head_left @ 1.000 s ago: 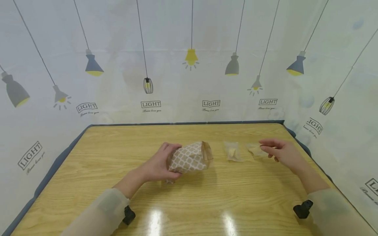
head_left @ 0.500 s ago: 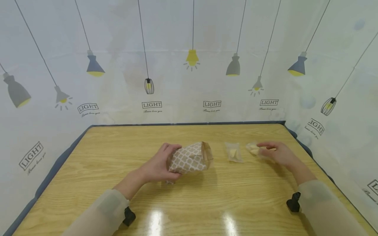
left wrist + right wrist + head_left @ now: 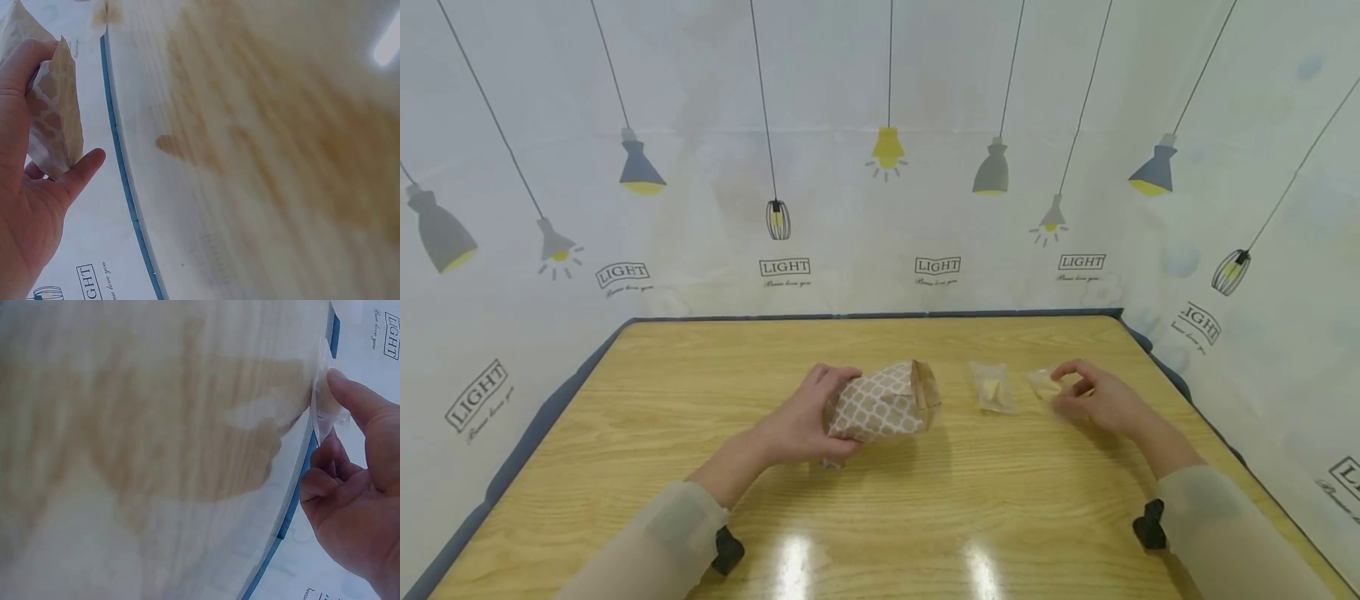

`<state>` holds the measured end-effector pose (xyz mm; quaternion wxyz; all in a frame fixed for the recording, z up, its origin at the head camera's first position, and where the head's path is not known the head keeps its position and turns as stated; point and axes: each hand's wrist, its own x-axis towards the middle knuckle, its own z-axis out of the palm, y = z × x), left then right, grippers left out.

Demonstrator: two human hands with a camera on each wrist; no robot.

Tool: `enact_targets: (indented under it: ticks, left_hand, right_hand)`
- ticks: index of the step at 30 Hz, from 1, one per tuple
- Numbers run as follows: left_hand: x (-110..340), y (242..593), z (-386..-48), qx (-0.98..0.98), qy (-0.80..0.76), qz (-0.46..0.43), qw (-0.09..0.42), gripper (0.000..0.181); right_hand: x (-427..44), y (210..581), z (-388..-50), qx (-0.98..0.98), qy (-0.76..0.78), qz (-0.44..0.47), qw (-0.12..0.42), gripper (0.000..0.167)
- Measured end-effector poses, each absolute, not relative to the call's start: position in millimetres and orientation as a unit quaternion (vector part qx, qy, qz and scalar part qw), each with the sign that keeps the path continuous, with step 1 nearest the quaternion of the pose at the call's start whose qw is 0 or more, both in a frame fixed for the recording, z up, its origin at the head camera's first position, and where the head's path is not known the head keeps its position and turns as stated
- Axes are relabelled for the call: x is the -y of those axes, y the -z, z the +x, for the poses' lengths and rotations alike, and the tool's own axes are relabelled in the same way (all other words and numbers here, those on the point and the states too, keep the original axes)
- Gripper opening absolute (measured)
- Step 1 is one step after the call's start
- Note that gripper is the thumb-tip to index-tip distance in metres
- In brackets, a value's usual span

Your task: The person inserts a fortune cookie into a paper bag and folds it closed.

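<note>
In the head view my left hand (image 3: 805,417) grips a brown paper bag (image 3: 880,402) with a white lattice pattern, fingers above and thumb below. The bag lies on its side with its folded brown end toward the right. My right hand (image 3: 1105,404) has its curled fingers and thumb at the right end of a small clear packet (image 3: 1043,383) with pale yellow contents. In the right wrist view the thumb tip overlaps this packet (image 3: 322,394), while the fingertip behind it is hidden. A second clear packet (image 3: 992,387) lies between bag and right hand.
All of it is on a wooden table (image 3: 880,500) with a dark blue strip (image 3: 880,316) along its far edge. A white wall covering (image 3: 850,217) printed with lamps rises behind and at both sides.
My right hand has come slightly left and in around the far-right packet, its fingers curling more and the packet shifting a little. The left hand and paper bag stay put.
</note>
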<state>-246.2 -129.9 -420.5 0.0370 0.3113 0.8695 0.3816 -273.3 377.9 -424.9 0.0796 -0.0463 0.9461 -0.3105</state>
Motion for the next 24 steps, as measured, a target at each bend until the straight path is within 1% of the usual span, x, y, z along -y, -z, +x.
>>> enact_targets:
  ticks: [10,17,20,24]
  left_hand:
    - [128.9,421.4,-246.4,-0.871,-0.381,0.309,0.036,0.103]
    - [127.3,420.4,-245.3,-0.872,-0.375,0.311,0.034,0.103]
    - [127.4,419.9,-244.8,-0.874,-0.374,0.310,0.034,0.103]
    - [127.5,419.3,-244.2,-0.873,-0.376,0.308,0.035,0.103]
  right_hand:
    - [-377.2,424.4,-260.6,-0.935,0.339,-0.068,0.079,0.051]
    - [-370.0,416.7,-239.5,-0.900,0.426,-0.065,0.073,0.053]
    - [-361.7,409.3,-230.7,-0.881,0.461,-0.080,0.066,0.053]
    - [-346.3,400.7,-221.7,-0.863,0.485,-0.123,0.066,0.051]
